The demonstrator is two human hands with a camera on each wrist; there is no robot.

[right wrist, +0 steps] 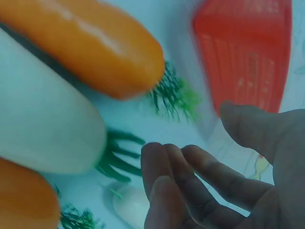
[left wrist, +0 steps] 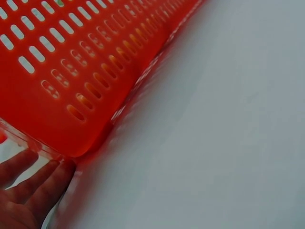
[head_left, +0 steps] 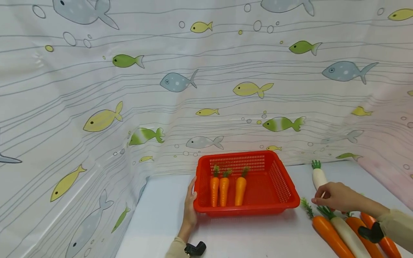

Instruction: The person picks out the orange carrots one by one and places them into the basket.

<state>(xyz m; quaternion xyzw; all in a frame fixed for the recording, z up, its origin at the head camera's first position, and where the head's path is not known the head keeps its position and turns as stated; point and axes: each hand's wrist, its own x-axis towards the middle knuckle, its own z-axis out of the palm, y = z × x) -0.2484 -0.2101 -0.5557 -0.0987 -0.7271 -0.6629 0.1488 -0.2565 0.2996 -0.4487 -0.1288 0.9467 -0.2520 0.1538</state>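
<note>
A red plastic basket (head_left: 246,211) sits on the white table with three orange carrots (head_left: 240,191) lying inside toward its left. My left hand (head_left: 190,206) rests against the basket's left side; in the left wrist view its fingers (left wrist: 47,183) reach out straight to the wall. My right hand (head_left: 340,197) hovers over vegetables to the right, its fingers loosely bent, thumb apart and nothing between them. Beneath it are the green tops of a white radish (head_left: 350,234) and a carrot (head_left: 329,233). Another white radish (head_left: 319,178) lies behind the hand, partly covered by it.
More carrots (head_left: 362,233) lie beside the front radish at the right table edge, partly hidden by my right sleeve (head_left: 398,229). A fish-patterned cloth (head_left: 226,107) rises behind the table and along both sides.
</note>
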